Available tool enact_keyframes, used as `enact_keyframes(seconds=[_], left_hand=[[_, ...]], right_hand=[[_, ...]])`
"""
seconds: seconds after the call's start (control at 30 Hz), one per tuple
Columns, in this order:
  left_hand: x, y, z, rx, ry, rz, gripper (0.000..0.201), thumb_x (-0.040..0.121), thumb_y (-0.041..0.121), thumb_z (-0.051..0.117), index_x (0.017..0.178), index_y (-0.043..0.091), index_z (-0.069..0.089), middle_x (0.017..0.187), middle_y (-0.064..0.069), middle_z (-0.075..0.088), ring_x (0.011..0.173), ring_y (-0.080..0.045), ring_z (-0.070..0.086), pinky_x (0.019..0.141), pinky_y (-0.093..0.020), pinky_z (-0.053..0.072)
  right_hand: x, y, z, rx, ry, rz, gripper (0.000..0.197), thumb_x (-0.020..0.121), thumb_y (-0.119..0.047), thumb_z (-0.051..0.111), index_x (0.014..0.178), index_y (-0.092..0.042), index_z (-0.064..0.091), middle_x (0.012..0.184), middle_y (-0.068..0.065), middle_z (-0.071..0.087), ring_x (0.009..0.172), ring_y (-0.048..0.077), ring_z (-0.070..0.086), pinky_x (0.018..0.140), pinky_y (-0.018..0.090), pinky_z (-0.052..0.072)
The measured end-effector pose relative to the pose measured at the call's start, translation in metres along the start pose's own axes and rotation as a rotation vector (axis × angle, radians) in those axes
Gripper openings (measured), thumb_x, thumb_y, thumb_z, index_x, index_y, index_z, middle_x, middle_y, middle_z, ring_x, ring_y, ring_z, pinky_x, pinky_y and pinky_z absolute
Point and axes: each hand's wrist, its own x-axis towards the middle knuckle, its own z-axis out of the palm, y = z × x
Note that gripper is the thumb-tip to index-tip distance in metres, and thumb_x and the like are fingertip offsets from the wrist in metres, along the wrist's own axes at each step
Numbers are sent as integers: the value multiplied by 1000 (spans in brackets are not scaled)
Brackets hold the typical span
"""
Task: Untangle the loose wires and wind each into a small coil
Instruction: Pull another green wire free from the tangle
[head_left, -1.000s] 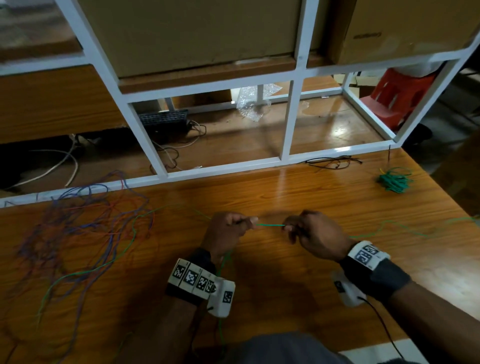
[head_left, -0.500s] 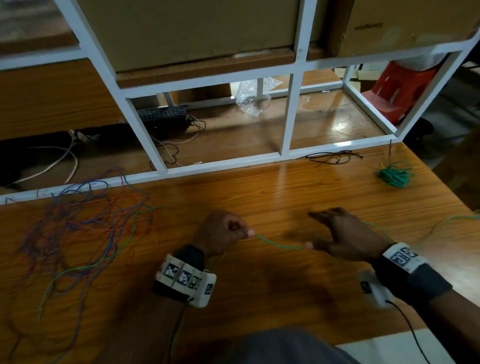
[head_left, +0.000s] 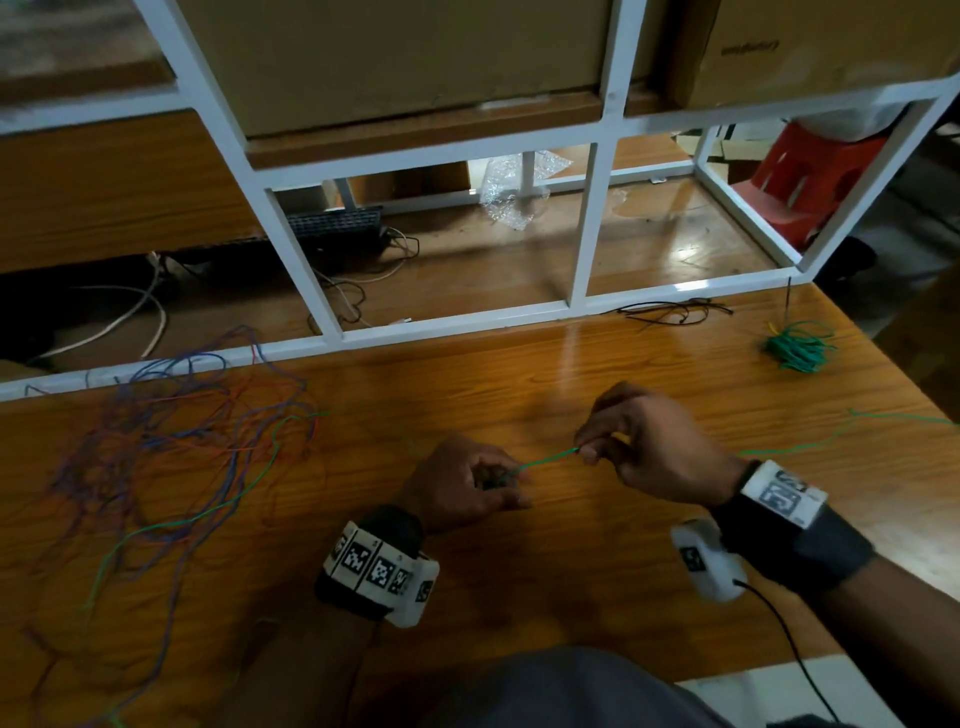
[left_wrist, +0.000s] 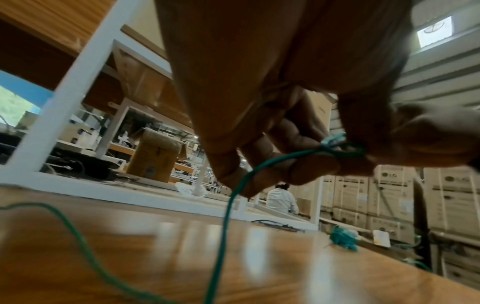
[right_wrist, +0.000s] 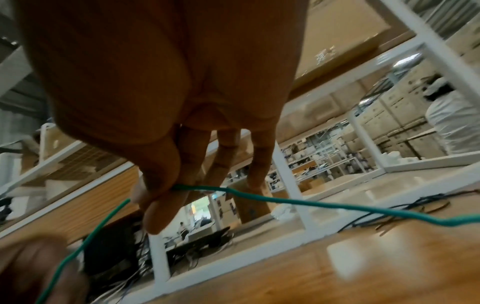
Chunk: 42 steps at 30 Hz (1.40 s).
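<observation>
Wire tangle (head_left: 171, 441) left of hands (head_left: 550, 462)

Two hands: the left hand (head_left: 462, 483) at 6 o'clock, the right hand (head_left: 649, 452) at 5. One green wire (head_left: 550, 457) between them. One finished green coil (head_left: 795, 348) at 2. One wire tangle (head_left: 171, 431) at 9.

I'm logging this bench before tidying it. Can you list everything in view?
green wire: one, green, stretched between both hands
wire tangle: one heap, blue, orange and green, table left
green coil: one, green, table far right
black wires: a few, black, by the frame
table: one, brown wood
frame: one, white, behind the table
boxes: two, brown cardboard, on the shelf
left hand: pinches the green wire
right hand: pinches the green wire
</observation>
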Motion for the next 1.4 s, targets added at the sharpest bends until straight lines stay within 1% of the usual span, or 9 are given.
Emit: enact_keyframes(seconds=[0.23, 0.53, 0.67, 0.8, 0.87, 0.93, 1.03, 1.17, 1.4], left_hand=[[-14, -5, -12, -191, 213, -58, 17, 95, 9, 66, 84, 12, 78, 54, 19, 60, 54, 4, 54, 57, -11, 38], [7, -10, -22, -155, 598, -271, 13, 92, 25, 72, 88, 18, 81, 85, 4, 76, 84, -13, 69, 73, -27, 52], [12, 0, -14, -166, 500, -183, 11, 91, 21, 72, 86, 17, 81, 79, 9, 75, 77, -3, 68, 71, -20, 50], [18, 14, 5, -3, 274, -47, 15, 94, 27, 70, 85, 20, 80, 66, 19, 68, 64, 0, 62, 56, -18, 44], [21, 25, 17, 34, 225, -23, 24, 92, 39, 69, 86, 19, 81, 67, 15, 69, 64, -2, 63, 56, -24, 48], [24, 32, 24, 31, 222, -33, 33, 89, 51, 65, 87, 23, 80, 75, 3, 74, 69, -16, 67, 61, -39, 54], [21, 35, 22, 31, 208, -5, 18, 92, 40, 69, 84, 26, 78, 74, 5, 73, 63, -10, 64, 57, -36, 51], [6, 24, -6, -14, 223, -56, 12, 94, 25, 70, 91, 16, 78, 60, 16, 63, 51, 5, 52, 50, -9, 35], [-17, -5, -44, 76, 231, -137, 9, 95, 30, 68, 90, 28, 75, 66, 20, 68, 58, 1, 60, 51, -16, 45]], right_hand=[[-38, 31, -33, -60, 186, 41, 25, 78, -10, 87, 90, -31, 83, 98, -4, 69, 112, 18, 60, 73, 36, 53], [-64, 43, -5, -379, 255, -5, 27, 65, -6, 81, 79, -29, 77, 75, -7, 72, 103, 30, 57, 85, 46, 41], [-68, 57, -8, -396, 36, 269, 30, 73, -20, 86, 96, -36, 78, 92, 0, 72, 117, 33, 57, 89, 49, 42], [-53, 38, -1, -266, -207, 296, 75, 87, -77, 51, 146, -31, 55, 145, -5, 59, 143, 27, 40, 108, 51, 42], [-35, 11, 9, -73, -150, 218, 65, 97, -67, 48, 147, -25, 55, 145, -1, 59, 141, 23, 41, 109, 44, 42], [-20, -7, 20, 54, -64, 90, 27, 106, -39, 51, 118, -25, 71, 120, -3, 72, 120, 15, 54, 96, 37, 48], [-15, -7, 25, 58, 11, 15, 24, 98, -22, 50, 81, -27, 66, 81, -7, 72, 88, 15, 58, 72, 35, 47], [-28, 25, -6, -125, 85, 60, 30, 88, -38, 47, 91, -27, 75, 84, -1, 66, 95, 25, 58, 73, 41, 50], [-62, 75, -44, -300, 169, 145, 28, 71, 2, 76, 91, -17, 79, 82, -2, 71, 97, 33, 60, 71, 54, 55]])
